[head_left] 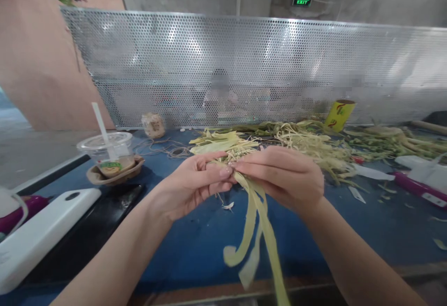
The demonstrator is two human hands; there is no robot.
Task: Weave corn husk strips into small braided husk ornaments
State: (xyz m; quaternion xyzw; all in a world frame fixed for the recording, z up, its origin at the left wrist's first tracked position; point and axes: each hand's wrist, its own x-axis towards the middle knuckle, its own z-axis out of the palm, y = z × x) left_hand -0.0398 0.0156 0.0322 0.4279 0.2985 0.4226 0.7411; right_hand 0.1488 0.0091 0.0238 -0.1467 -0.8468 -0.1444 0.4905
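Both hands meet at the middle of the view over the blue table point(195, 236). My left hand point(204, 175) pinches pale green plant strips point(263, 222) that look like dried husk or leaf. My right hand point(284, 173) grips the same strips close beside it, fingertips almost touching the left thumb. Several long strips hang from between the fingers toward the table's near edge, one with a curled end. Just behind the fingers lies a pile of pale strips point(223, 142); where it ends and the held bundle begins is hidden by the hands.
At left stand a plastic cup with a straw point(111, 154) in a cardboard holder, a white power bank-like block point(45, 236) and a black phone-like slab point(104, 231). A twine ball point(153, 125), more strips point(314, 150) and a yellow tube point(340, 115) lie before a perforated metal screen point(209, 50).
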